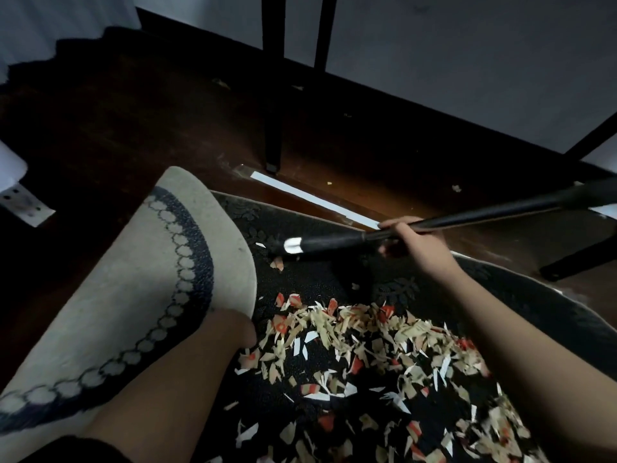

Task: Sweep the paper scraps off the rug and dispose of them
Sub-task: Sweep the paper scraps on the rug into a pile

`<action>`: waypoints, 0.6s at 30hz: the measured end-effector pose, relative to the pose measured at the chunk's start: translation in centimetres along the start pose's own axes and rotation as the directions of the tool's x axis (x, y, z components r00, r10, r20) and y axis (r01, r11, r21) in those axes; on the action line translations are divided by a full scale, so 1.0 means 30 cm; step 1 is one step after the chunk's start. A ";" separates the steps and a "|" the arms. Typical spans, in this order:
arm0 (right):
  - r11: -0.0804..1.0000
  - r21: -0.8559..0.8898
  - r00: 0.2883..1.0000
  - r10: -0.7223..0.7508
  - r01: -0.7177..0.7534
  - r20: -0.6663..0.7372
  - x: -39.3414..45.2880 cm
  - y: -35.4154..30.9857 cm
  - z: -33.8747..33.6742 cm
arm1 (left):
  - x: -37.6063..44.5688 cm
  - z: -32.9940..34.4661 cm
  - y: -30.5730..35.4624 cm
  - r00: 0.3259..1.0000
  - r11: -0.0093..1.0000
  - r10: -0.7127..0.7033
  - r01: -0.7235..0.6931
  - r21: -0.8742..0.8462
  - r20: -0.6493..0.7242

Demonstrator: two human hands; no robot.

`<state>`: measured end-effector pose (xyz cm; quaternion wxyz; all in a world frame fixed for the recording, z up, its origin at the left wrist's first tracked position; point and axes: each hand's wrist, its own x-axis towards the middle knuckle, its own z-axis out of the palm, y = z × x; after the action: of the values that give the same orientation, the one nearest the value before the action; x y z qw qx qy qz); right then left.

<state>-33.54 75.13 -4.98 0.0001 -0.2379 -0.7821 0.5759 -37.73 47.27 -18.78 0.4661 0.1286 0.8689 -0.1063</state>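
A dark patterned rug (300, 228) lies on the floor, strewn with several beige, white and red paper scraps (367, 335). Its left edge is folded up, showing the beige underside (140, 279). My left hand (242, 329) grips that raised edge from behind, with most of its fingers hidden by the flap. My right hand (414, 242) grips a black broom handle (484, 215), which runs from the right edge down to a white-banded end (293, 246) just above the rug's far part. The broom's head is out of sight.
Dark wooden floor (167, 128) surrounds the rug. Thin black furniture legs (272, 111) stand beyond it, with another black leg (577, 262) at the right. A white strip (314, 200) lies on the floor by the rug's far edge. A white fixture (20, 195) sits at the left.
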 end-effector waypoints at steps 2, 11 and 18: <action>1.000 0.031 1.000 0.008 -0.008 -0.002 0.019 0.007 0.069 | 0.003 0.000 0.000 1.000 1.000 0.004 -0.004 0.009 0.004; 0.987 0.108 0.990 0.111 -0.121 0.091 0.065 0.067 0.243 | -0.005 -0.004 -0.005 0.999 1.000 0.020 -0.021 0.019 0.037; 0.970 -0.243 0.989 0.018 0.019 0.148 0.037 -0.030 0.049 | -0.024 -0.012 -0.002 0.998 0.999 0.010 -0.013 0.050 0.057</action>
<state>-35.26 74.00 -4.96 -0.0873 -0.1924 -0.8447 0.4918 -37.65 47.22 -17.97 0.4878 0.1420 0.8516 -0.1289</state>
